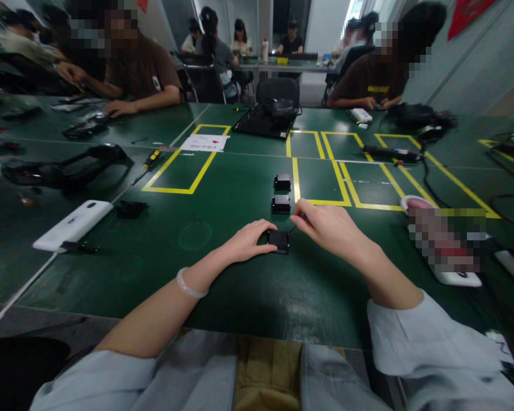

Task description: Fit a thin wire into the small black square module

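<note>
However crowded the room [465, 71], hands [332, 228] over table [235, 297].

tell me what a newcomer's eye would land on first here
Probably the bright yellow outlines marked across the dark green table. Next, in the middle, the left hand grips a small black block while the right hand pinches a thin dark tool at its right side, with two similar pieces just beyond. The white slab on the left also stands out.
</note>
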The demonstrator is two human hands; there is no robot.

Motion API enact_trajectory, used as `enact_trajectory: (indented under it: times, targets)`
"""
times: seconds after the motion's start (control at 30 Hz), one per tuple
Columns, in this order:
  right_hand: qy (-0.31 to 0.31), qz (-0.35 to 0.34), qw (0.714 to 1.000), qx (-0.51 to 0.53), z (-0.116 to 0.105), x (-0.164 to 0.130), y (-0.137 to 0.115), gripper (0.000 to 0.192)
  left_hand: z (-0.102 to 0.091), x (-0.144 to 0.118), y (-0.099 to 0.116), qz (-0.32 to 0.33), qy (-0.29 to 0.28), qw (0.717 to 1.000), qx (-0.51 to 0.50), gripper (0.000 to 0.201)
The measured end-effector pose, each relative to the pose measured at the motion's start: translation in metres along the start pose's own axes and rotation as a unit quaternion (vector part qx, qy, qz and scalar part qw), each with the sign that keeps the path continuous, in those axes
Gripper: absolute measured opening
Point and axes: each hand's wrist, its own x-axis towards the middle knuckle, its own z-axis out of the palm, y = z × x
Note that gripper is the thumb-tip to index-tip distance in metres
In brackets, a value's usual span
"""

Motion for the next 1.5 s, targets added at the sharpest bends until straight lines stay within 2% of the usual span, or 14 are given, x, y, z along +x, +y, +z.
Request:
enact_trajectory:
  times: [0.13,0.4,0.67,0.9,1.03,1.23,1.5]
  targets:
    - [-0.008,0.009,0.999,-0.035,0.0014,0.0013,0.0009,0.028,0.0004,0.0,-0.0007,0.002,0.004,1.0,0.002,0.039]
    - [0.007,-0.01,1.0,0.028,-0.0006,-0.0008,0.0006,0.022,-0.0012,0.0001,0.0003,0.001,-0.003,1.0,0.003,0.038]
    - [-0.013,0.012,0.999,-0.039,0.0012,0.0017,0.0013,0.029,-0.0002,-0.0003,-0.0003,0.001,0.0,1.0,-0.005,0.038]
    - [0.012,-0.009,1.0,0.021,0.0003,-0.0009,0.001,0.023,-0.0013,-0.0004,-0.0003,-0.002,-0.004,1.0,-0.001,0.038]
    - [0.013,-0.006,1.0,0.02,-0.002,-0.001,-0.0004,0.019,-0.0005,-0.0006,-0.0001,0.002,0.003,1.0,0.0,0.038]
    - [-0.004,0.005,1.0,-0.028,0.0007,0.0005,0.0007,0.027,0.0005,-0.0004,-0.0012,0.002,0.005,1.0,-0.002,0.039]
    - [0.018,-0.023,0.999,0.017,0.0018,-0.0011,0.0018,0.019,-0.0001,-0.0004,-0.0012,0.001,0.002,1.0,-0.002,0.039]
